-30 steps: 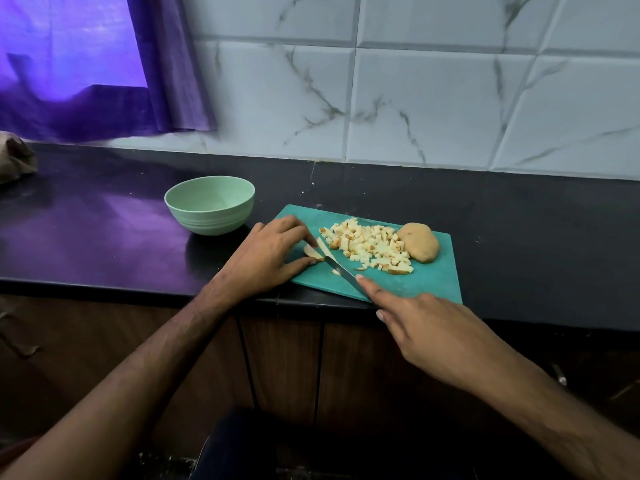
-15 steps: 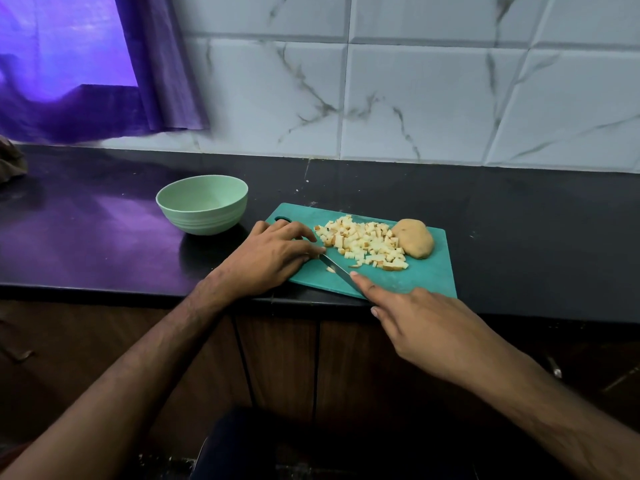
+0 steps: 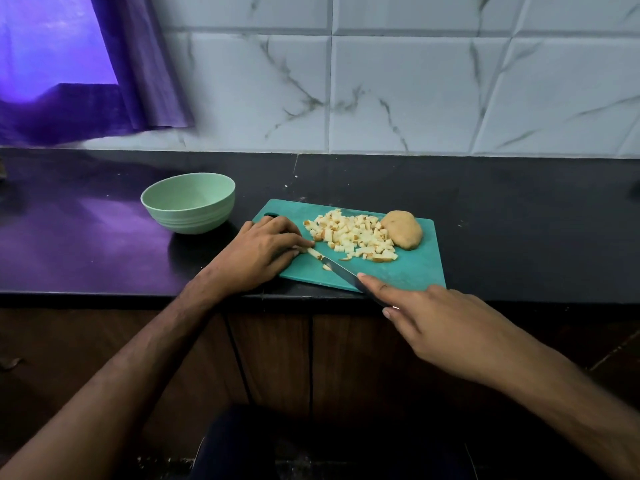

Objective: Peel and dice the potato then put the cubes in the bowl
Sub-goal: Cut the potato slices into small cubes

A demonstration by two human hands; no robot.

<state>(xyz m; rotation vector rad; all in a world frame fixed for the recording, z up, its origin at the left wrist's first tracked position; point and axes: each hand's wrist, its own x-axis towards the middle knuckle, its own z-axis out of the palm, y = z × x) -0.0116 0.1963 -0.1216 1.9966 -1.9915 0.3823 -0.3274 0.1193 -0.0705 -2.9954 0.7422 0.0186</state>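
Left of my left hand [image 3: 263,252], the green bowl [image 3: 188,202] looks empty. That hand pinches a potato strip [image 3: 313,252]; my right hand [image 3: 440,323] grips the knife [image 3: 341,271]. Beyond them, potato cubes [image 3: 353,235] lie on the teal board [image 3: 408,271], black counter [image 3: 519,220], tiled wall [image 3: 415,98].

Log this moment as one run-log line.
stage: dicing | left hand: holds pale potato strip on teal cutting board | right hand: grips steel knife | green bowl: empty
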